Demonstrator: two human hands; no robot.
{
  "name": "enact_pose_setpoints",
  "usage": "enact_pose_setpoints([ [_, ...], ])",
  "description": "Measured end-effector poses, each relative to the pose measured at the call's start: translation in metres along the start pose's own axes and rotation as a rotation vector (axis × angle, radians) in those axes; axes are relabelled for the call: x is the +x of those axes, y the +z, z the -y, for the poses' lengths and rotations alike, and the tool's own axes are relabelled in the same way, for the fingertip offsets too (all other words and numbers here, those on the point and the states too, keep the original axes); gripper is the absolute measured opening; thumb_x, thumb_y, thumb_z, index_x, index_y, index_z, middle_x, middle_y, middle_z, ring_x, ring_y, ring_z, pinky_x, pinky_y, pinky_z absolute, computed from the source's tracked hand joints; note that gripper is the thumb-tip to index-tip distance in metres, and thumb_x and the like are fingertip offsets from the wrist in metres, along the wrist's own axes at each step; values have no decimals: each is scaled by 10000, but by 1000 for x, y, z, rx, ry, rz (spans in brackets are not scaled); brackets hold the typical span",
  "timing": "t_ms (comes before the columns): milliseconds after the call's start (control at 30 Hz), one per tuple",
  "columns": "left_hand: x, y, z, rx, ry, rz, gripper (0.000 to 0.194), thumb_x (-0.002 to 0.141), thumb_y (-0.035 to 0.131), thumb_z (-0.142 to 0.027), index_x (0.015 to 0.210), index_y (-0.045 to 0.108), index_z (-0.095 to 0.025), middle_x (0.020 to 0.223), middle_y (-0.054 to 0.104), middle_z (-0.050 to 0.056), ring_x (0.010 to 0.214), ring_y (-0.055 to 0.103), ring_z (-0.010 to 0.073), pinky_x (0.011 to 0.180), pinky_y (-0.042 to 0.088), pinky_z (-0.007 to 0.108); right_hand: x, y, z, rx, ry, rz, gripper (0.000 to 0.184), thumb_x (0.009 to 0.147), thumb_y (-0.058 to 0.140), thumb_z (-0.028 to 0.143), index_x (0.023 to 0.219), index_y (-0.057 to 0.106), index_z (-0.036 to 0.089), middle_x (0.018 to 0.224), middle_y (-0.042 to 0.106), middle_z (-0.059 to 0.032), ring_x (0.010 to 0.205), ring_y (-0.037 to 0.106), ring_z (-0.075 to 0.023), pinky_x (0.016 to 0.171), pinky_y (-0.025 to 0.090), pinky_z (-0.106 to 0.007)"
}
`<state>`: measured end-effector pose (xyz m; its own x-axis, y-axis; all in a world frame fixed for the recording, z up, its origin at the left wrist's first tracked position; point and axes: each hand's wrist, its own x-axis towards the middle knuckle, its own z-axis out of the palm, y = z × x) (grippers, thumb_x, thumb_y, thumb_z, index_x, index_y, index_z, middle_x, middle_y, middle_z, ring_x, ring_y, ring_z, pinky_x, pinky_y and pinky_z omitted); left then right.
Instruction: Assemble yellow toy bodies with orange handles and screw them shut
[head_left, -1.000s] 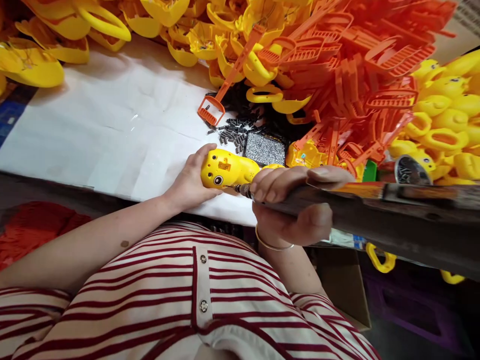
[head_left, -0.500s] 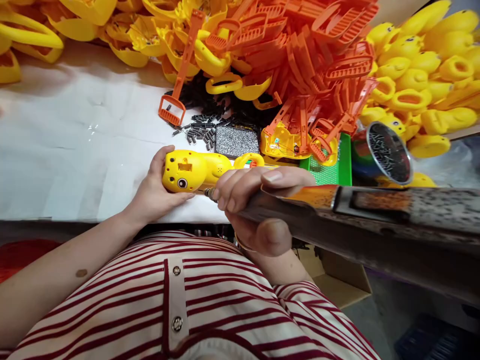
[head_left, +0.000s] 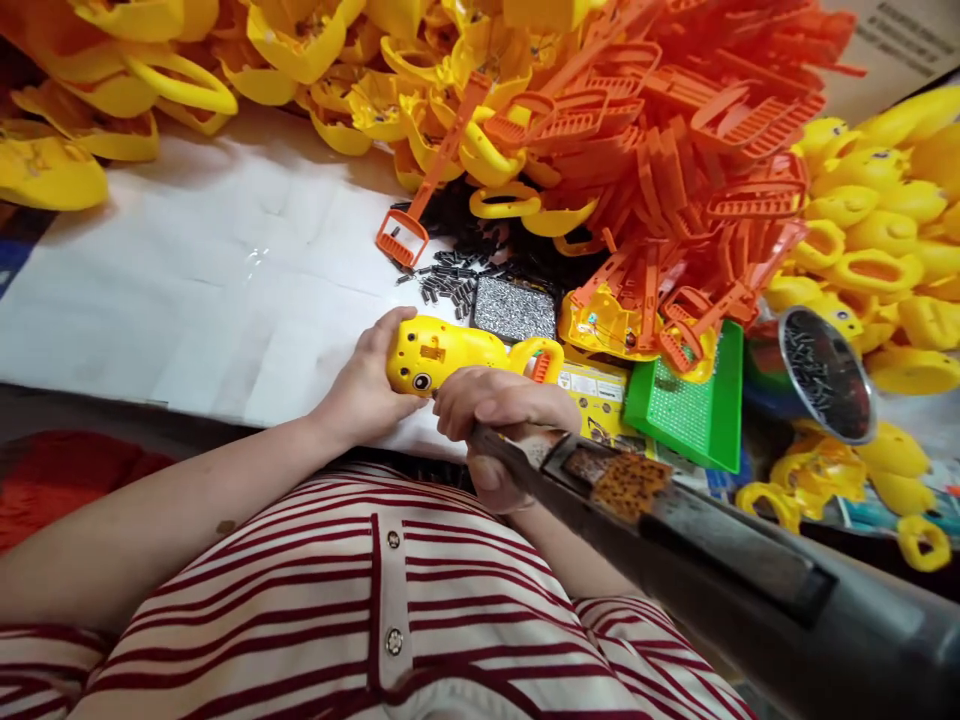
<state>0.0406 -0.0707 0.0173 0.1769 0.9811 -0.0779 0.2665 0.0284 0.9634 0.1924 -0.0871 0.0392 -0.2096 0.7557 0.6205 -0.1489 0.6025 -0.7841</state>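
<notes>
My left hand point(head_left: 360, 385) is wrapped round the head end of a yellow plastic animal-shaped toy point(head_left: 472, 345) with a printed eye, small holes and a rectangular slot. The toy lies on its side at the front edge of the white table, its ring-shaped handle end towards the right. In my right hand point(head_left: 514, 400) is a long, worn power screwdriver point(head_left: 622, 485), its body running to the lower right. The fingers are closed round its front part, close beside the toy. They hide the tip, so I cannot tell whether it touches the toy.
Behind the toy are a tray of tiny metal screws point(head_left: 515, 308) and loose black springs point(head_left: 448, 280). Orange plastic parts point(head_left: 660, 170) and yellow shells point(head_left: 300, 40) are heaped further back. To the right stand a green basket point(head_left: 724, 400) and a tin of dark screws point(head_left: 825, 375).
The view has shifted, so the table things appear further right. The screwdriver's body now slants down to the right, and its bit, seen near the toy before, is hidden. Both hands keep their hold.
</notes>
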Motion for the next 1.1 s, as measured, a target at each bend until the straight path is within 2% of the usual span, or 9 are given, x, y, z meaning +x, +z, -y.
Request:
enact_pose_setpoints([
  [100,1,7,-5,-33,-63,-7,853,562,766,-106,1323,424,-287,1291,531,83,1197,541,281,1046,450,497,10,4,5,121,-166,-66,170,830,676,347,950,596,257,607,546,65,480,529,-104,511,502,-255],
  [267,3,14,-3,-39,-68,-33,881,536,745,-48,1325,429,-280,1334,497,101,1217,519,284,1055,433,502,12,2,9,156,-108,-66,174,838,681,376,912,584,252,581,521,75,454,508,-92,515,498,-244],
  [433,8,11,-3,-87,-91,-5,934,522,779,-75,1355,401,-264,1340,496,111,1202,528,289,1037,446,494,10,-2,8,102,-87,-99,169,859,648,390,962,570,280,595,512,76,488,538,-106,531,517,-255],
  [500,10,9,-8,-153,-141,29,955,524,779,-78,1369,374,-262,1324,509,108,1141,565,272,980,492,461,12,-4,8,82,-77,-129,186,864,637,404,1000,576,292,595,501,79,497,537,-105,531,513,-248],
  [600,11,9,-18,-230,-250,70,976,534,761,-71,1389,339,-277,1320,507,107,983,621,228,808,567,388,16,-6,9,101,-69,-146,189,861,638,389,1012,584,291,580,488,85,478,515,-99,519,501,-242],
  [667,11,10,-22,-241,-274,62,964,532,757,-63,1380,352,-279,1315,514,104,950,626,214,764,574,357,17,-8,8,119,-66,-92,179,843,659,353,990,589,277,577,502,84,462,510,-98,512,500,-248],
  [933,11,17,-13,-173,-202,1,940,517,775,-59,1361,410,-254,1277,549,104,1058,610,239,899,533,386,25,-15,0,218,-68,188,161,804,694,300,895,574,242,605,575,51,490,565,-108,535,527,-269],
  [1100,11,17,-13,-193,-150,-5,939,518,791,-98,1361,401,-235,1252,577,100,1059,613,235,916,521,374,23,-15,-1,230,-86,147,154,819,690,319,865,565,242,585,553,60,475,543,-104,511,509,-254],
])
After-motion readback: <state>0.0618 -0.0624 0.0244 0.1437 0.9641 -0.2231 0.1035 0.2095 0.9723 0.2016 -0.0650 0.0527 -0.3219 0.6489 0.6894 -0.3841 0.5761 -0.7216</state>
